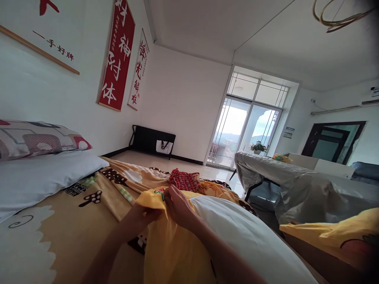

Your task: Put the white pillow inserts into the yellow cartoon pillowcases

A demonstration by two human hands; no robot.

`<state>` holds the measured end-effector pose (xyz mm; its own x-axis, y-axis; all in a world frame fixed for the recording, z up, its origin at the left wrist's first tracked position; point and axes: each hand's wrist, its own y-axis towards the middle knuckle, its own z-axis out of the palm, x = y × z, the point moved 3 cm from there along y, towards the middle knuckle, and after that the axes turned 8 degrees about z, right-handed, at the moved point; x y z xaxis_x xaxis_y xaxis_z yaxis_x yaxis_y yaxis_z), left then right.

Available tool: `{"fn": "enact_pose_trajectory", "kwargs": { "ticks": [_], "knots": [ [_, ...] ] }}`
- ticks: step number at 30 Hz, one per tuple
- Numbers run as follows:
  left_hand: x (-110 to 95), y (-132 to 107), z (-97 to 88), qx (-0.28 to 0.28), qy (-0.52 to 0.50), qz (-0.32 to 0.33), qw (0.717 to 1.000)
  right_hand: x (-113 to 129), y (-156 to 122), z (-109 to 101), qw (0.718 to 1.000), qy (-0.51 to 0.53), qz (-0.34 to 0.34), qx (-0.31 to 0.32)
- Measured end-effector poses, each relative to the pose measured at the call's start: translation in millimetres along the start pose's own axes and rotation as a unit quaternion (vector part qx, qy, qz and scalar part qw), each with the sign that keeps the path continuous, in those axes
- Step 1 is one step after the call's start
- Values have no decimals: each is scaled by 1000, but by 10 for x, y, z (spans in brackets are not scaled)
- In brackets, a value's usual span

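A yellow cloth (171,248) with a small green print near its upper edge runs from my hands down to the bottom of the view. My left hand (146,216) is closed on its left edge, the fingers partly under the fabric. With fingers pinched, my right hand (179,207) grips the same cloth beside the print. Against the cloth's right side lies a plump white pillow (233,221), partly behind my right forearm. Just beyond my hands, a red checked cloth (183,179) is bunched up on the tan patterned blanket (89,221).
A white pillow (44,173) with a patterned pillow (44,140) on top lies at the left. On the right stands a plastic-covered table (308,181) with a potted plant (257,147). More yellow fabric (349,230) shows at the lower right. A black folded frame (148,140) leans by the wall.
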<state>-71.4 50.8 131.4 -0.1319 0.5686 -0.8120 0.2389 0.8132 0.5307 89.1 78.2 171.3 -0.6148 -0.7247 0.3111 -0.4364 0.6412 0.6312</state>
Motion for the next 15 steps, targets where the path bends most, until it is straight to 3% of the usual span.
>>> {"fn": "enact_pose_trajectory", "kwargs": {
  "ticks": [3, 5, 7, 10, 12, 15],
  "knots": [
    [-92, -44, -70, 104, -34, -4, 994, -45, 3, 18, 999, -12, 13, -37],
    [-91, -52, -72, 125, -32, -23, 991, -27, -8, 63, 998, -36, 2, -48],
    [-35, -23, -46, 113, -11, -48, 992, 16, -23, 116, 997, -63, -16, -46],
    [61, 57, -49, 45, 16, -56, 997, 71, -35, 147, 997, -70, -25, -35],
    [79, 84, -88, -8, -27, -37, 999, 88, -29, 136, 998, -60, -24, -28],
    [33, 61, -90, -9, -163, -25, 986, 109, -14, 126, 997, -65, -28, -33]
  ]
}}
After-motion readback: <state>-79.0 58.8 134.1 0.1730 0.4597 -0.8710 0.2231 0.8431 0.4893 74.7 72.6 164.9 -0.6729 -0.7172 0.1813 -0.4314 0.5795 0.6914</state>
